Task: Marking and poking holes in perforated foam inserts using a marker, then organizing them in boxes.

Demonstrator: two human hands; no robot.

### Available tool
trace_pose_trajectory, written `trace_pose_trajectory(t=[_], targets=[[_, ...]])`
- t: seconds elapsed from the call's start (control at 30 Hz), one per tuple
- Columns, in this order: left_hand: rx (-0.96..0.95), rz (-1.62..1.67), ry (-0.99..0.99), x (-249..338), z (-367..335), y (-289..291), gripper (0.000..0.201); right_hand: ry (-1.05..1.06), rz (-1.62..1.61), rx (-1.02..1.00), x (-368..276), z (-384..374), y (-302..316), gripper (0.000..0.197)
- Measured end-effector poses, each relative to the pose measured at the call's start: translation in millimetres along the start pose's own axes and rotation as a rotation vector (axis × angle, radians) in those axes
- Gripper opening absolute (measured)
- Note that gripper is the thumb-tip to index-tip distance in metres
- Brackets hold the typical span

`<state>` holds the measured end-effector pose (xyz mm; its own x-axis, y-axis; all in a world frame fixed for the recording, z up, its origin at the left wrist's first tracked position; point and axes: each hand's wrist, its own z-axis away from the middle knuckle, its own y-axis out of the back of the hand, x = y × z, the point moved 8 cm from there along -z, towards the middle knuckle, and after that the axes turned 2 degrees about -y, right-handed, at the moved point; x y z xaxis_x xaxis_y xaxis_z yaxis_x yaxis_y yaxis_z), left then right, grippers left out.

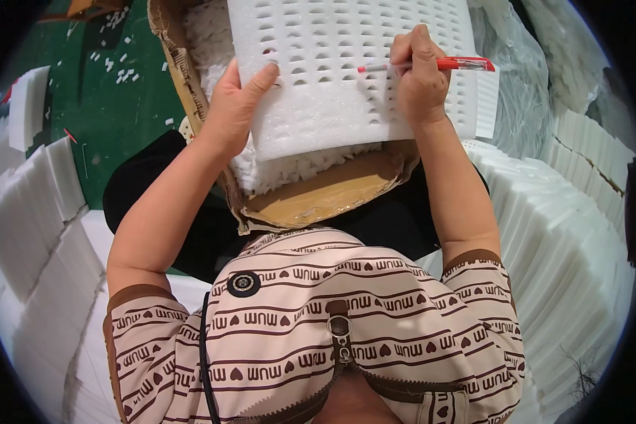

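Note:
A white foam sheet point(311, 120) with rows of half-round slots lies tilted over an open cardboard box point(332, 194). My left hand point(242, 99) grips the sheet's left edge, its thumb on top and the fingers hidden beneath. In my right hand point(424, 81) is a red pen point(466, 63), held crosswise with its tip pointing left, just above the slots on the sheet's right half. Small white foam bits point(304, 169) fill the box under the sheet.
Stacks of white foam sheets stand at the left point(28, 212) and at the right point(544, 233). Clear plastic wrapping point(512, 85) lies beyond the box's right side. Foam scraps point(124, 74) and a small red item point(71, 134) dot the green floor point(120, 113).

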<state>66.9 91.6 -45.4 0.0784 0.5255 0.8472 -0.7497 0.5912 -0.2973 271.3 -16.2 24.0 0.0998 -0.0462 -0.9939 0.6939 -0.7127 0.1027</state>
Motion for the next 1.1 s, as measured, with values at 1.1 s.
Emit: trace_pose_trajectory(t=[1.1], targets=[[0.022,0.031,-0.171,21,2,-14,0.030,0.548,0.478,-0.322,-28,43,-85,0.028]])
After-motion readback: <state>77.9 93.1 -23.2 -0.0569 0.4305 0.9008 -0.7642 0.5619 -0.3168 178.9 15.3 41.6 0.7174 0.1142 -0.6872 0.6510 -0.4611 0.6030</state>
